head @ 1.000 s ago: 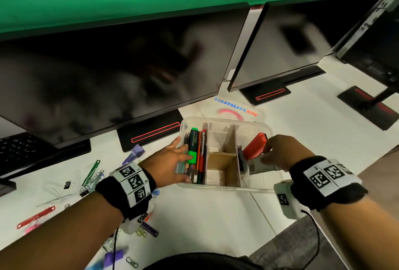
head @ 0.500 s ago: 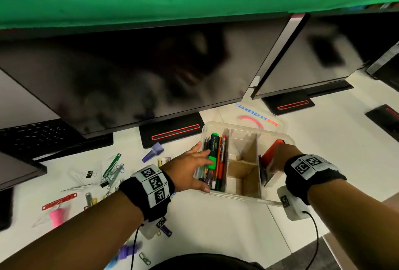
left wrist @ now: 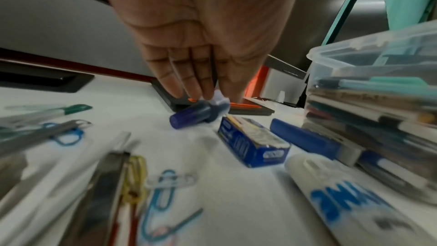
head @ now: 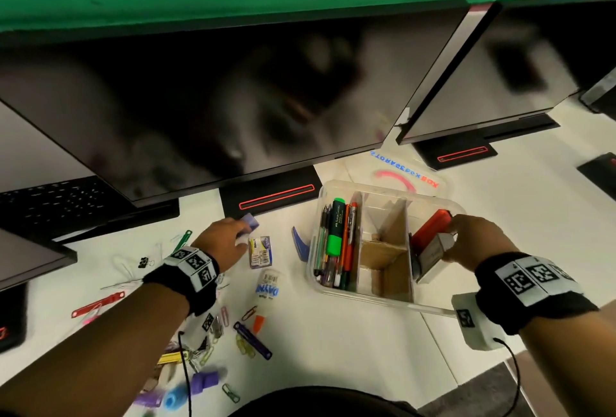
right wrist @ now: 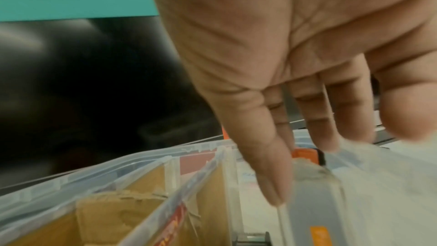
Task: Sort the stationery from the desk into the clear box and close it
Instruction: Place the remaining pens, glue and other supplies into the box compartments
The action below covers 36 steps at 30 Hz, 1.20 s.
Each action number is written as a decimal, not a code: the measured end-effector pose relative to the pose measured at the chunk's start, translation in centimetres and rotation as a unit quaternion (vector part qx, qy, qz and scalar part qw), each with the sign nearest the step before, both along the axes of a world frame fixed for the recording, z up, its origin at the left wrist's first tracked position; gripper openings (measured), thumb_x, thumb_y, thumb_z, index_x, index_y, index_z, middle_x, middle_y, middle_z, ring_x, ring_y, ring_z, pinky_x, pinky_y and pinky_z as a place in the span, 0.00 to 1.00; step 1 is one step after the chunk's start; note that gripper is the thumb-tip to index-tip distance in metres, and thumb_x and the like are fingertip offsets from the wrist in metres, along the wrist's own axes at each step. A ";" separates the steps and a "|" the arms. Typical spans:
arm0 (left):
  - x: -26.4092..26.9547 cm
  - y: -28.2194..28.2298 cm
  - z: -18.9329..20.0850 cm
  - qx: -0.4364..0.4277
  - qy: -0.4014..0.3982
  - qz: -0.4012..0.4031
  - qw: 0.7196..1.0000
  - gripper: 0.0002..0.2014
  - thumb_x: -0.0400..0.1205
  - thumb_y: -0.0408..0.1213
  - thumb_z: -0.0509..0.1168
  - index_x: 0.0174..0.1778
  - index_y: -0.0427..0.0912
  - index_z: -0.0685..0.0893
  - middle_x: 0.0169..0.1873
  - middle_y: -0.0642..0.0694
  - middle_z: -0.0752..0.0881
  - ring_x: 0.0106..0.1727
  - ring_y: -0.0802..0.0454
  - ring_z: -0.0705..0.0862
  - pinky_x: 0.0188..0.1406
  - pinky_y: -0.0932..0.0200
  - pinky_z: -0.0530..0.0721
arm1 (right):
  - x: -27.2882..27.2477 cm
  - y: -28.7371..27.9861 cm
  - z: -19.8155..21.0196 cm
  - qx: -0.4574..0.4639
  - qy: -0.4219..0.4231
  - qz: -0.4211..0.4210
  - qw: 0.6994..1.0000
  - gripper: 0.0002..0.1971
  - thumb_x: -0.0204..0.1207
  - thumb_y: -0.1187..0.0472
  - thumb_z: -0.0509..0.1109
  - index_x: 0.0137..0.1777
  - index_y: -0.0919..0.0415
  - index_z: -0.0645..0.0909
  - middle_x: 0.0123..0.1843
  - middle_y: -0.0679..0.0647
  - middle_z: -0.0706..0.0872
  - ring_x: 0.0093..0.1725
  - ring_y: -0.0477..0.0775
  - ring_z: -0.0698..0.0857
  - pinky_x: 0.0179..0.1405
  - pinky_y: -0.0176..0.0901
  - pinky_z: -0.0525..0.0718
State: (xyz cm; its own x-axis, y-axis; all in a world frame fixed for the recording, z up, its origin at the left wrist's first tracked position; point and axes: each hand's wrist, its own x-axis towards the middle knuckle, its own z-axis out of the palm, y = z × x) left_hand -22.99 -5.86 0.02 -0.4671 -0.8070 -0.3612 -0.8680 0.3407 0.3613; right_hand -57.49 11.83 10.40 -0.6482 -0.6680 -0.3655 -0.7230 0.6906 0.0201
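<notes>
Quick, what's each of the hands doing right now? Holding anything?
Left hand: closed, pinching a small blue plastic cylinder.
Right hand: closed, gripping a pale grey rectangular box.

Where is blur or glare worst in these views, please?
Head view: monitor shows smeared reflections. Left wrist view: near clips and glue smear; left hand pinching a blue cap is sharper. Right wrist view: right hand's grey pack is a pale blur.
</notes>
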 end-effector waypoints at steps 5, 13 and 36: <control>-1.2 1.4 -1.1 0.043 0.016 -0.035 0.998 0.32 0.71 0.47 0.75 0.71 0.47 0.74 0.75 0.51 0.71 0.72 0.50 0.74 0.74 0.55 0.73 | -1.2 2.4 -0.9 -0.051 -0.015 -0.044 0.998 0.23 0.64 0.65 0.79 0.61 0.56 0.83 0.60 0.62 0.81 0.60 0.65 0.81 0.60 0.46 0.78; -2.4 2.3 -1.2 0.032 -0.046 -0.057 0.997 0.34 0.76 0.40 0.71 0.77 0.47 0.65 0.77 0.48 0.67 0.77 0.49 0.69 0.76 0.55 0.69 | -2.4 3.6 -1.4 -0.100 -0.045 -0.046 0.993 0.18 0.68 0.70 0.76 0.59 0.59 0.84 0.57 0.60 0.88 0.58 0.60 0.84 0.55 0.40 0.77; -3.2 3.2 3.1 -0.045 -0.002 -0.049 0.998 0.32 0.72 0.45 0.71 0.73 0.51 0.70 0.69 0.47 0.75 0.71 0.47 0.73 0.72 0.53 0.73 | 8.9 0.9 -0.7 -0.065 -0.240 0.217 0.944 0.15 0.69 0.48 0.76 0.51 0.56 0.84 0.44 0.50 0.85 0.44 0.51 0.83 0.48 0.43 0.81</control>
